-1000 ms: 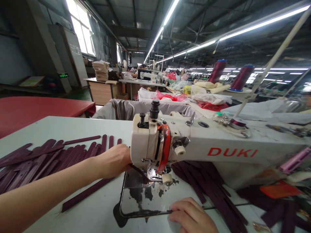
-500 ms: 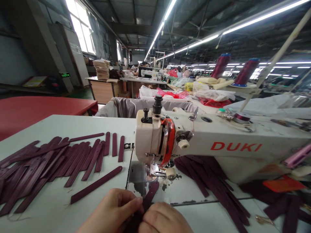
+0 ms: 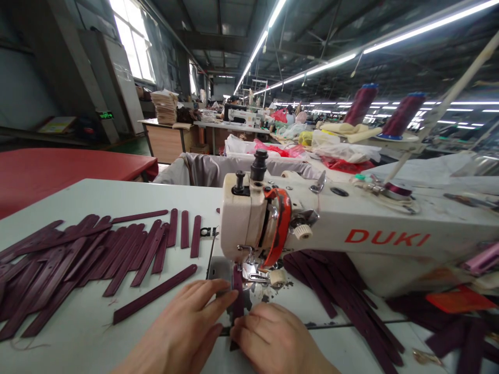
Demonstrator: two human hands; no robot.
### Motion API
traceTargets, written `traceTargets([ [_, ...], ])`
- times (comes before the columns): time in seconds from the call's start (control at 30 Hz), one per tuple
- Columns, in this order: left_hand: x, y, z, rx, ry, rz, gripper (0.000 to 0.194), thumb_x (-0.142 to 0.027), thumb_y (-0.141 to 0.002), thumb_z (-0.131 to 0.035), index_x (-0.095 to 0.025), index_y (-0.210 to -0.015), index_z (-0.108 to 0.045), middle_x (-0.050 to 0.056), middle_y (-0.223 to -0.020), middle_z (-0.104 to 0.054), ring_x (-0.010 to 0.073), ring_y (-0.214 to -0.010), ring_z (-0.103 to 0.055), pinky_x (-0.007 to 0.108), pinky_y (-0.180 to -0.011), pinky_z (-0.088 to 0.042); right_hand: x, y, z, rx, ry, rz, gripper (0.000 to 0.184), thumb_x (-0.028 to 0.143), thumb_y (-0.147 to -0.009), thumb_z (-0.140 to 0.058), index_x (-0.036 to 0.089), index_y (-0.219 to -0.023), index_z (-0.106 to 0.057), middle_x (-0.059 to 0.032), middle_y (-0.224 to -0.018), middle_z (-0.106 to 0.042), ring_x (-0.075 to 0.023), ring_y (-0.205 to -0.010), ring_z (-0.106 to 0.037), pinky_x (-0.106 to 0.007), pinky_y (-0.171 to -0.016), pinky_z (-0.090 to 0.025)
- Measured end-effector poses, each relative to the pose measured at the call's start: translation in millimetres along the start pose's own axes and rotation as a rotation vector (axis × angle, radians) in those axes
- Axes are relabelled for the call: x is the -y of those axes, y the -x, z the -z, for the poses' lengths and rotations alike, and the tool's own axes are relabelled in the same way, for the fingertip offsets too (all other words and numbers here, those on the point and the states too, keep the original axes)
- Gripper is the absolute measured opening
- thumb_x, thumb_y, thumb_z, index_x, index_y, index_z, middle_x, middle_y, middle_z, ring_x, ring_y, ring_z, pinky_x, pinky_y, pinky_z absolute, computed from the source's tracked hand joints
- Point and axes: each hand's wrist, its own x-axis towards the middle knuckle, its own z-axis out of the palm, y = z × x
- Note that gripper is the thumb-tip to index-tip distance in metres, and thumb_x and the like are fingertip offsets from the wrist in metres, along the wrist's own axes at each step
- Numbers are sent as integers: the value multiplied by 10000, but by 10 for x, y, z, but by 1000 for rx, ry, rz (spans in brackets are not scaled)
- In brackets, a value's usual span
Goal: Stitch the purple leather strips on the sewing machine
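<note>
A cream DUKI sewing machine [image 3: 312,228] stands on the white table [image 3: 97,197]. A dark purple strap [image 3: 237,296] lies under its presser foot [image 3: 249,272], running toward me. My left hand [image 3: 187,327] rests flat beside the strap, fingers stretched, fingertips pressing its left edge. My right hand [image 3: 273,337] is curled, fingers pinching the strap's near end from the right. Both hands sit just in front of the needle.
Several purple straps [image 3: 78,259] lie spread at the left; one loose strap [image 3: 154,294] lies near my left hand. More straps [image 3: 343,296] pile under the machine arm at right. Thread cones [image 3: 401,117] stand behind. A red table [image 3: 58,171] is far left.
Both hands have moved forward with the strap. Its far end now lies under the presser foot, straightened. My left hand has flattened out beside it.
</note>
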Motion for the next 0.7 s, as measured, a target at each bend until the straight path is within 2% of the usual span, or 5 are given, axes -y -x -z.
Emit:
traceTargets([
  [0.13, 75, -68, -171, 42, -204, -256, 539, -41, -813, -437, -149, -1323, -576, 90, -1257, -702, 223, -1173, -649, 341, -1056, -505, -50, 48, -86, 25, -21, -31, 348, 134, -1029, -393, 159, -881, -707, -32, -749, -715, -161, -659, -648, -247, -635, -544],
  [0.3, 71, -124, -205, 41, -190, -280, 534, -9, -824, -413, -102, -1324, -577, 116, -1269, -693, 216, -1231, -617, 321, -1116, -433, -70, 143, -156, -5, -66, -85, 397, 157, -1042, -344, 146, -915, -721, -54, -771, -720, -176, -677, -665, -254, -671, -561],
  [0.5, 32, -147, -152, 55, -217, -271, 534, 4, -831, -408, -144, -1307, -597, 85, -1254, -698, 204, -1201, -629, 321, -1121, -422, -79, 106, -208, -53, -65, -87, 400, 188, -1045, -360, 162, -865, -717, -37, -741, -713, -164, -654, -660, -242, -647, -560],
  [0.63, 100, -133, -227, -19, -155, -232, 525, -37, -834, -436, -159, -1329, -565, 72, -1208, -718, 194, -1168, -652, 271, -1087, -453, -62, 120, -11, -62, -73, -97, 335, 375, -1024, -486, 195, -854, -712, -20, -761, -714, -163, -665, -658, -247, -617, -553],
  [0.7, 181, -80, -327, -99, -130, -221, 538, -76, -842, -453, -166, -1366, -529, 77, -1227, -713, 191, -1133, -679, 229, -1039, -488, -109, 224, 222, -45, -43, -204, 269, 326, -1016, -496, 221, -885, -707, -4, -751, -697, -159, -666, -654, -244, -614, -541],
])
